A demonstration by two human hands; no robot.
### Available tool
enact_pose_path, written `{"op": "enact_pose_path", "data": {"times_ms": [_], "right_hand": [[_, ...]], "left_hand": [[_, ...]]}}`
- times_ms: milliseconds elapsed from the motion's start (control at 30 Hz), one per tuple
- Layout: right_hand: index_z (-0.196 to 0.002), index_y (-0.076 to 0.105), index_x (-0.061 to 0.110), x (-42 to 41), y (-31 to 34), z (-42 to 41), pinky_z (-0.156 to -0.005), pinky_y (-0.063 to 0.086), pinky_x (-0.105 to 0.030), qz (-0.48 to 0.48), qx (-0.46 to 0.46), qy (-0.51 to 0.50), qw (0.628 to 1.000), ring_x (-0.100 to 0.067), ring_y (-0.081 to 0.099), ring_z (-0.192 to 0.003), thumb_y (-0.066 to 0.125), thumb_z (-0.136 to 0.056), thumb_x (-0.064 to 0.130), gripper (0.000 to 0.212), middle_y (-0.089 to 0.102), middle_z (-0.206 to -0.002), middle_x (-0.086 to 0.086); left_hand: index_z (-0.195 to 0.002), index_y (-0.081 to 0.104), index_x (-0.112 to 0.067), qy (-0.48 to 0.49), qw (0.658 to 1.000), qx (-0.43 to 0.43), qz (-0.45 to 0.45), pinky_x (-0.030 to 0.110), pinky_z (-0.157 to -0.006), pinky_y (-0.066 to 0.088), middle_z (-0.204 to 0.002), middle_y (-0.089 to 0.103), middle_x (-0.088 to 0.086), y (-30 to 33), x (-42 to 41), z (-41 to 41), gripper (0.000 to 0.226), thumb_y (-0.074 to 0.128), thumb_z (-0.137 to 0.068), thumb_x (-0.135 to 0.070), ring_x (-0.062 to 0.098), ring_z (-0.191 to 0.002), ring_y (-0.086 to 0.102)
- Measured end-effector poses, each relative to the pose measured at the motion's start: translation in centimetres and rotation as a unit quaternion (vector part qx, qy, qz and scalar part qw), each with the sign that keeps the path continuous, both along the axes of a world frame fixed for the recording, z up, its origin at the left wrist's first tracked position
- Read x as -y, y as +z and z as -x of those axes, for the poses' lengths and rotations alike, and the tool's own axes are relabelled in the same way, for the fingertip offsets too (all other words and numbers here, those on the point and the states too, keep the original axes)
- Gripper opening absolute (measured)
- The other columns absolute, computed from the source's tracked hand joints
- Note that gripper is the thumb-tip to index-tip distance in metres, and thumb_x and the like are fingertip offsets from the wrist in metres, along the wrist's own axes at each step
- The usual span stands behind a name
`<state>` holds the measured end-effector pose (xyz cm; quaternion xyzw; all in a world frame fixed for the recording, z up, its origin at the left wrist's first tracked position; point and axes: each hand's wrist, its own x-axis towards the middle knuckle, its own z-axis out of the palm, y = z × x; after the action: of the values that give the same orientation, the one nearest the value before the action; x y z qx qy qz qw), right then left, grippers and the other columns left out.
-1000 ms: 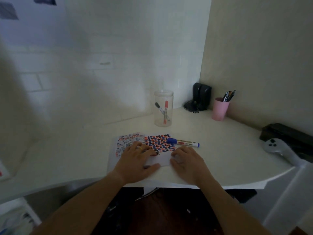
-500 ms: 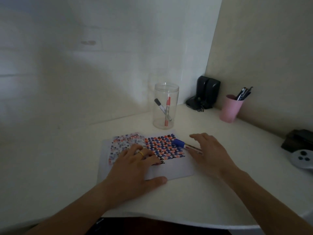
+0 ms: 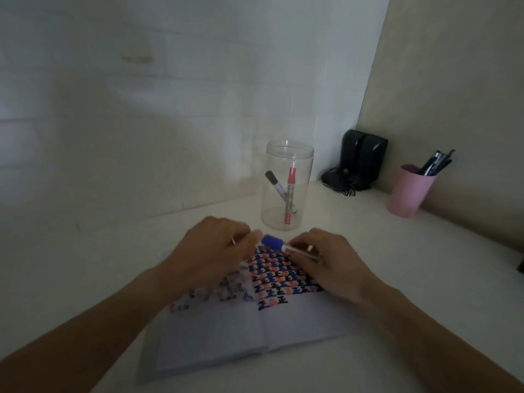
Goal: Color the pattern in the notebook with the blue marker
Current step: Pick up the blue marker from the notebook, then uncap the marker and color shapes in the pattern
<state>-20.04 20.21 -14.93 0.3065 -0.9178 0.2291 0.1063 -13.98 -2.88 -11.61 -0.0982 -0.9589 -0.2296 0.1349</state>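
The open notebook [image 3: 255, 321] lies flat on the desk [image 3: 397, 279], pattern facing up. Above it the right hand [image 3: 326, 259] pinches the blue marker [image 3: 283, 246] by its barrel, while the left hand's [image 3: 215, 248] fingers close toward the cap, probably to uncap it; actual contact is blurred.

A home study corner: white desk [image 3: 425, 279], pink pen cup [image 3: 408, 191], tiled wall [image 3: 170, 109].

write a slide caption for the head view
Right hand holds the capped blue marker above the open notebook; left hand reaches its cap.
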Motion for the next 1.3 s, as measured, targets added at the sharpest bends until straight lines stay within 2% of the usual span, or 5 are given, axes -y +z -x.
{"op": "enact_pose_path", "data": {"times_ms": [267, 533, 1000, 1233, 1300], "right_hand": [[-0.104, 0.077, 0.033, -0.5, -0.2, -1.1, -0.074, 0.053, -0.013, 0.146, 0.03, 0.009, 0.989, -0.003, 0.07, -0.086, 0.079, -0.083, 0.024, 0.023, 0.076, -0.093, 0.018], [-0.092, 0.079, 0.004, 0.6, 0.6, -2.7, -0.063, 0.058, -0.023, 0.537, 0.291, 0.045, 0.791, -0.017, 0.072, -0.065, 0.082, -0.072, 0.019, 0.026, 0.079, -0.083, -0.016], [-0.068, 0.069, 0.003, 1.7, 1.5, -3.5, -0.039, 0.045, -0.021, 0.534, 0.267, 0.066, 0.799, -0.015, 0.052, -0.036, 0.072, -0.082, 0.026, 0.027, 0.059, -0.045, -0.008], [-0.066, 0.067, 0.008, 1.3, 1.9, -3.1, -0.04, 0.039, -0.023, 0.552, 0.259, 0.081, 0.789, -0.013, 0.046, -0.037, 0.071, -0.087, 0.02, 0.024, 0.054, -0.045, -0.004], [-0.063, 0.065, 0.013, -0.6, 2.5, -1.9, -0.044, 0.033, -0.025, 0.622, 0.248, 0.014, 0.743, -0.012, 0.04, -0.041, 0.065, -0.087, 0.018, 0.025, 0.049, -0.048, -0.001]], "left_hand": [[-0.131, 0.051, -0.036, -0.044, 0.984, -0.139, 0.1, 0.032, -0.089, 0.052, -0.128, 0.065, -0.009, -2.8, -0.4, 1.9, 0.053, 0.055, -0.085, -0.062, 0.013, -0.11, 0.062], [-0.121, 0.059, -0.025, -0.128, 0.974, -0.183, 0.023, 0.007, -0.078, 0.044, -0.107, 0.063, -0.01, -3.0, -1.7, 0.4, 0.032, 0.046, -0.099, -0.044, 0.002, -0.087, 0.058], [-0.067, 0.043, -0.038, -0.164, 0.98, -0.042, -0.107, 0.014, -0.055, 0.036, -0.053, 0.048, -0.014, -2.1, -3.9, 0.0, 0.043, 0.026, -0.106, -0.042, 0.005, -0.048, 0.043], [-0.052, 0.052, -0.025, -0.237, 0.836, 0.245, -0.43, 0.016, -0.037, 0.028, -0.047, 0.035, -0.01, -1.3, -3.3, -0.5, 0.053, 0.043, -0.093, -0.058, 0.007, -0.035, 0.028], [-0.059, 0.054, -0.027, -0.209, 0.899, 0.152, -0.354, 0.019, -0.044, 0.04, -0.052, 0.044, -0.008, -2.1, -1.4, -0.1, 0.053, 0.037, -0.094, -0.063, 0.01, -0.041, 0.041]]}}
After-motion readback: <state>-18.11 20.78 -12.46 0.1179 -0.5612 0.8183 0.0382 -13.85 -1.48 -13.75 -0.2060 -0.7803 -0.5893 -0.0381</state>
